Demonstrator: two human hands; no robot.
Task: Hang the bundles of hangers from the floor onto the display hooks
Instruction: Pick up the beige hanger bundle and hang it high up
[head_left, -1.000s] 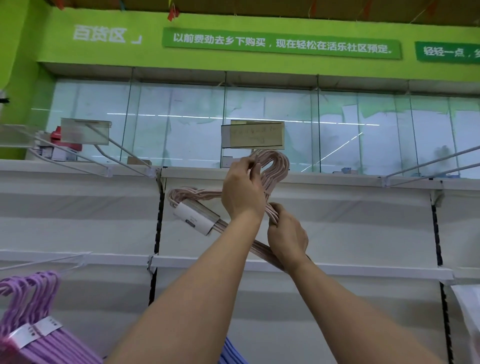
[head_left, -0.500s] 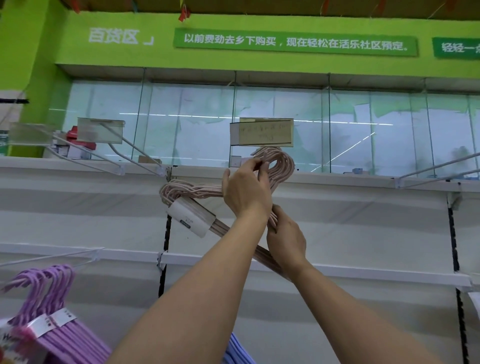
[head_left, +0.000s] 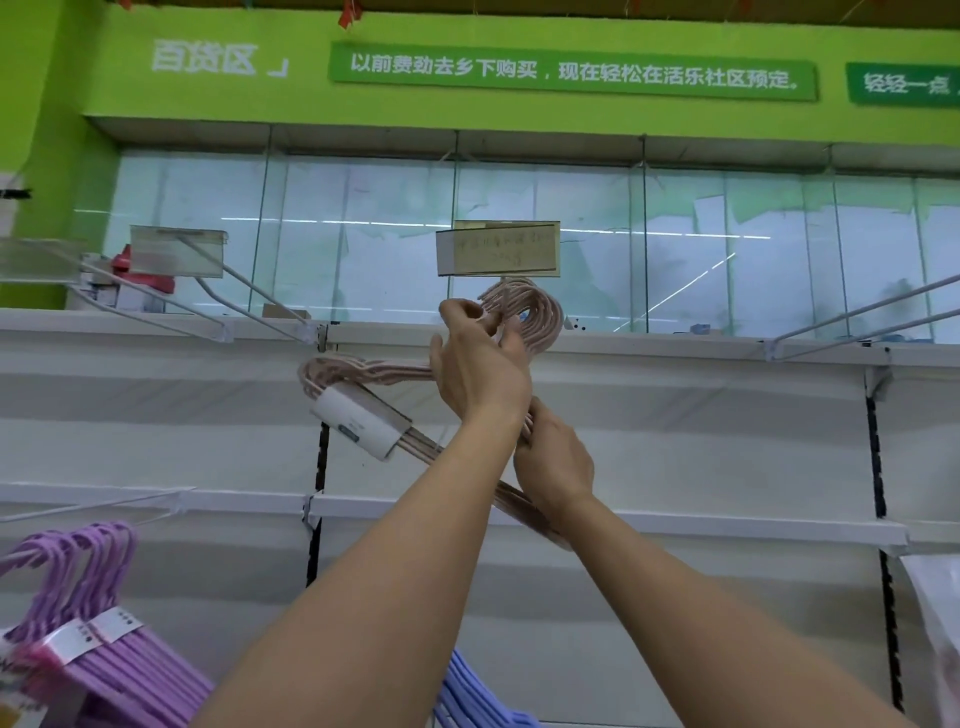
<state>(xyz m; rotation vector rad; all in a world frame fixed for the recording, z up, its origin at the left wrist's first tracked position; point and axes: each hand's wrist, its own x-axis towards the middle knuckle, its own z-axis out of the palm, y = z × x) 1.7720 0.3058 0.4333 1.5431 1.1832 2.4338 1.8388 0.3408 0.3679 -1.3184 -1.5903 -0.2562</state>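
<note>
The left hand (head_left: 480, 371) pinches the pink bundle's (head_left: 363, 374) hooks; the right hand (head_left: 553, 462) grips its lower bars. Better to keep the hooks together and level while sliding them onto the display hook under the price tag (head_left: 497, 248).

White shelving wall (head_left: 675, 447); purple hanger bundles (head_left: 98, 660) hang from wire hook (head_left: 93, 506) lower left.

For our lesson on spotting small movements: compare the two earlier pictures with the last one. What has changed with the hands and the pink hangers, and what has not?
Very little moved. The left hand has loosened slightly at the hook ends of the pink hanger bundle, fingers spreading a bit. The right hand still grips the bundle lower down. The price tag holder above stays as it was; whether the bundle is on its hook cannot be told.
</note>
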